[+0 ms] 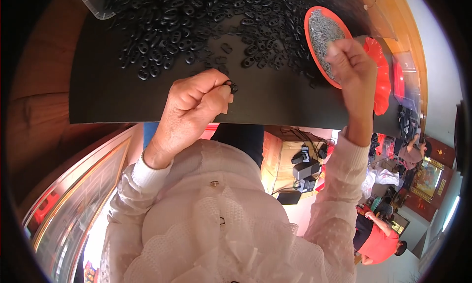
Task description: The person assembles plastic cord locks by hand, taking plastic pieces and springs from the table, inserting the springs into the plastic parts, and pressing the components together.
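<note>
My left hand [194, 103] is closed over the near part of the dark table. Between its thumb and fingers it grips a small black plastic piece [232, 86], mostly hidden by the fingers. My right hand [353, 66] is over an orange-red bowl [307, 29] on the right, its fingertips pinched together and slightly blurred. Whatever those fingers hold does not show. Many small silvery metal pins [322, 27] fill the bowl. Across the far side of the table lies a wide heap of black oval plastic pieces with holes [177, 24], with a few loose ones [226, 48] nearer me.
A red wavy-edged dish [381, 81] stands beside the bowl, partly behind my right wrist. A clear plastic container [98, 10] is at the far left. Below the table edge, a cardboard box [278, 160] bears black adapters and cables [306, 170]. Other people [381, 241] are farther right.
</note>
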Action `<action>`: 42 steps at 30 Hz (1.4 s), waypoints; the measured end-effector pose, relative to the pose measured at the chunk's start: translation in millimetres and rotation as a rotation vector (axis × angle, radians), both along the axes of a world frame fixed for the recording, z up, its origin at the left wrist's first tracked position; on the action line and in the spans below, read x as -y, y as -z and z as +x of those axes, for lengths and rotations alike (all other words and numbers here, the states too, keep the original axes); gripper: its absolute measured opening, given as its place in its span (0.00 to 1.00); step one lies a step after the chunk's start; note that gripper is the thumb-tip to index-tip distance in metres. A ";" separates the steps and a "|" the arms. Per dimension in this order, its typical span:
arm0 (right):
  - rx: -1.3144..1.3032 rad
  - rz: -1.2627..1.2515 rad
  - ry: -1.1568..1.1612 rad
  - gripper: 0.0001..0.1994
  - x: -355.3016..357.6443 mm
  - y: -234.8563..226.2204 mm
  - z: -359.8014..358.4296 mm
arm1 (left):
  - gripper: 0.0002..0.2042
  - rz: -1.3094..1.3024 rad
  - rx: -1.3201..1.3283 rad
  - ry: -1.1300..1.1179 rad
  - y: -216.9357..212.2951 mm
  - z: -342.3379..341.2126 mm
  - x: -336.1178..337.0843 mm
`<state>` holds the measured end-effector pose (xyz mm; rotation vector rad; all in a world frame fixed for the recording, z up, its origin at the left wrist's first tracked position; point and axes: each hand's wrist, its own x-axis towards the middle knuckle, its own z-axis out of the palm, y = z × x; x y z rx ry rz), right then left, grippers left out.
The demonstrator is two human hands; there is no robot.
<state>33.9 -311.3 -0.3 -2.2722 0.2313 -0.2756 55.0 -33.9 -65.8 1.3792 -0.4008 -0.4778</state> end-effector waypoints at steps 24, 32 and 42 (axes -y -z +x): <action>0.041 0.366 -0.263 0.08 -123.0 37.3 -10.6 | 0.09 0.006 -0.043 -0.015 -2.0 0.0 -1.4; 0.016 0.540 -0.188 0.08 -134.1 43.9 -19.7 | 0.08 -0.032 -0.008 -0.063 8.1 -1.3 1.5; 0.081 0.433 -0.173 0.09 -139.7 49.2 -25.8 | 0.06 -0.058 0.098 -0.028 9.9 3.6 -2.4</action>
